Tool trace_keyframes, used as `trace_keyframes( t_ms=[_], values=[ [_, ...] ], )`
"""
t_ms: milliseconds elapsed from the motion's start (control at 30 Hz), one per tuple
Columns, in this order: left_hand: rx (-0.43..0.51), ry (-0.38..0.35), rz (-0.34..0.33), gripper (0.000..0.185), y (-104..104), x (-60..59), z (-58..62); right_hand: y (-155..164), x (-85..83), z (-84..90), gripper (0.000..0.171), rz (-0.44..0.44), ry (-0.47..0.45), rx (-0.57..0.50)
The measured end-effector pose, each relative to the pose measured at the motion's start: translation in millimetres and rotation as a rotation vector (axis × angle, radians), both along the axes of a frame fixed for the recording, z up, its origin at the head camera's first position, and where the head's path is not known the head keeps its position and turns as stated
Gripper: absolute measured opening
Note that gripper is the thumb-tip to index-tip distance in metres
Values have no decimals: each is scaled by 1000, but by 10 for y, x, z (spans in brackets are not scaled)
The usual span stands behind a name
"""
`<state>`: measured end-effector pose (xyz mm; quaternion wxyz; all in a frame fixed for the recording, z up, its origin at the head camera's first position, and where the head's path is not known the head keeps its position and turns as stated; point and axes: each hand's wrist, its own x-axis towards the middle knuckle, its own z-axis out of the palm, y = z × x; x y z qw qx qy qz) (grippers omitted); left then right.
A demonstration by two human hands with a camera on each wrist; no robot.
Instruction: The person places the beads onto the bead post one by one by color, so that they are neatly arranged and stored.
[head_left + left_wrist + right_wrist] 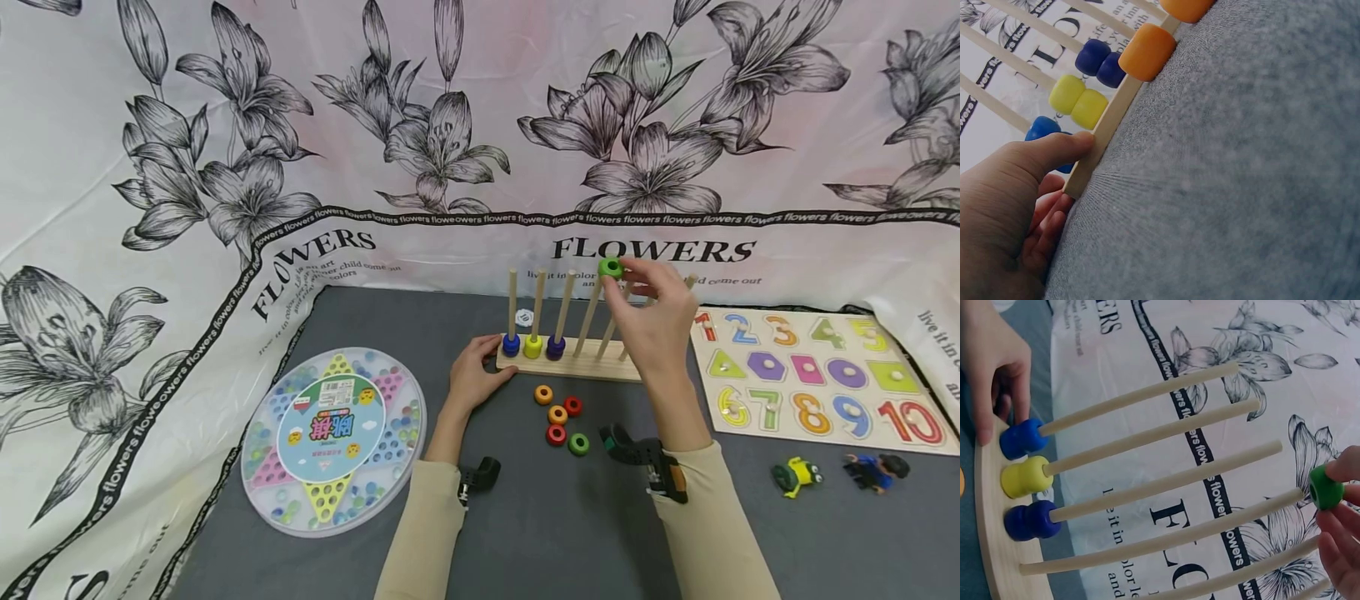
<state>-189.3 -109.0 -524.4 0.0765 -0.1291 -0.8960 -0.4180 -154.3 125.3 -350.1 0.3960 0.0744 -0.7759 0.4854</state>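
Right now the green bead (610,267) sits pinched in the fingertips of the right hand (654,321), level with the tip of the fourth peg (1166,539) of the wooden peg rack (570,360), which stands near the back edge of the counter (525,533). Whether the bead's hole is already over the tip I cannot tell; in the right-wrist view it looks just at the end of the peg, not down it.

The likeliest slip, I'd judge, is a miss at the tip: the pegs are thin and close together, so a slightly skewed bead could catch on the end, pop out of the pinch, and roll off across the grey counter. A push against the tall pegs could also tip or slide the rack. The left hand (474,377) guards against that, its thumb pressed on the front edge at the rack's left end, fingers curled behind, beside the blue bead (1044,129), yellow bead (1079,103) and dark blue bead (1101,62) at the peg feet.

Room is tight in front: the loose beads (559,417) lie just before the rack, between the two forearms. The round marble game box (333,440) sits toward the left edge, the number puzzle board (821,379) toward the right, two small toy figures (838,474) in front of it.
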Motion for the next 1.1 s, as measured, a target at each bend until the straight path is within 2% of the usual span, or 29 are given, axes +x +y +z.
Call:
trace_keyframes(
  t_ms=[200, 700, 900, 1100],
  values=[
    [13, 11, -4, 58, 6, 17, 15, -26, -33, 21, 22, -20, -7, 51],
    [5, 14, 1, 58, 22, 12, 9, -16, -29, 19, 20, -30, -19, 99],
    [16, 12, -8, 59, 32, 8, 7, 41, 13, -55, 18, 37, 15, 103],
    [9, 4, -4, 58, 20, -13, -19, 129, 125, -190, 21, 114, -81, 96]
  ],
)
